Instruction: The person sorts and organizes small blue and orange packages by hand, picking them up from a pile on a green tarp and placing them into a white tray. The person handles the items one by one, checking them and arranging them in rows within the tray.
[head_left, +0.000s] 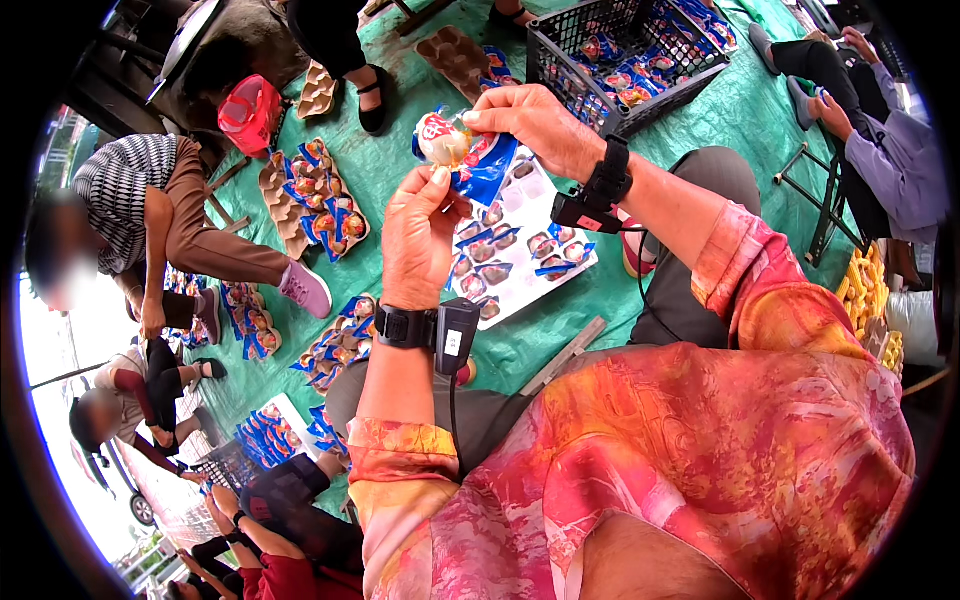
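Observation:
In front of me my left hand (421, 229) pinches the lower end of a round, egg-like item (444, 142) wrapped in clear plastic with red and blue print. My right hand (536, 129) grips the blue-printed flap of the same wrapper (487, 169) from the right, thumb and forefinger pressed together. Both hands hold the package above a white moulded tray (517, 289). Wrapped items (480, 251) of the same kind lie in that tray's pockets, mostly on its left side and lower right. Each of my wrists carries a strapped black device with a cable.
A black plastic crate (551, 64) of wrapped items stands at the upper right on a green tarpaulin (420, 315). Brown pulp egg trays (281, 202) lie to the left, near a red plastic basket (251, 112). Several people sit around, one shoe (306, 289) reaching close to the trays.

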